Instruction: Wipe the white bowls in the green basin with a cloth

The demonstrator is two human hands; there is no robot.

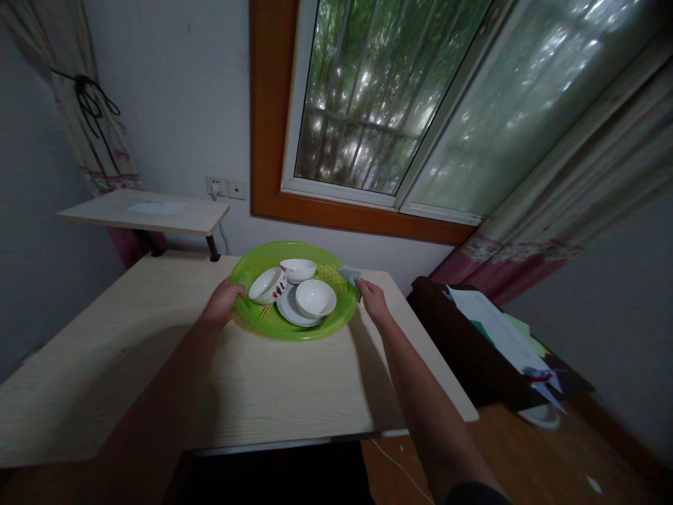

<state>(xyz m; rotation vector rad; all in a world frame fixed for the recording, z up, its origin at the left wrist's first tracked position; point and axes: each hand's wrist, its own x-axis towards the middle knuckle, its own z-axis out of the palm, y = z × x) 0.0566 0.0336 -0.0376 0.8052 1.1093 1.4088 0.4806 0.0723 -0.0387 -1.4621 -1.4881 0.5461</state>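
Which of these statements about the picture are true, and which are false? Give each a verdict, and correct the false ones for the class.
1. The left hand grips the rim of the green basin. True.
2. The basin holds five bowls. False: it holds three bowls.
3. The front white bowl sits over a white plate. True.
4. The right hand holds a spoon. False: it is at the basin's right edge, next to a gray cloth.
5. A black cord is tied around the left curtain. True.
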